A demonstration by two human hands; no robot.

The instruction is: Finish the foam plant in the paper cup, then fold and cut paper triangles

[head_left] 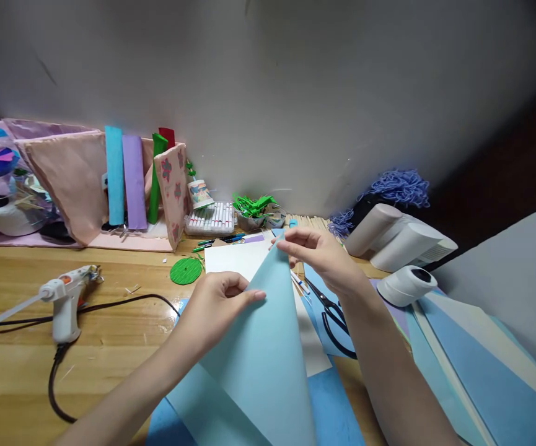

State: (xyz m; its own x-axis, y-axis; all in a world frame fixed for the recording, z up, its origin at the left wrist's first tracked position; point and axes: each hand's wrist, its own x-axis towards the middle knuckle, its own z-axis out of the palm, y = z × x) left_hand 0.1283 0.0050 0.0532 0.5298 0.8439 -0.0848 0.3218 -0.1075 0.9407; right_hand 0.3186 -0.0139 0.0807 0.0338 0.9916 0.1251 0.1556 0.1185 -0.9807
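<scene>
A light blue sheet of paper (263,353) is bent over into a tall pointed shape in front of me. My right hand (318,254) pinches its narrow tip at the far end. Lower on the left edge, my left hand (221,303) grips the same paper between thumb and fingers. Beneath it lie a white sheet (235,260) and darker blue sheets (333,396). Black-handled scissors (335,310) lie just right of the paper, partly behind my right forearm.
A white glue gun (67,303) stands at left, its black cord crossing the table. A green coiled disc (186,271), a marker box (210,218) and a pink organiser (63,179) are farther back. At right are a thread spool (407,285), white rolls (406,245) and stacked coloured paper (486,359).
</scene>
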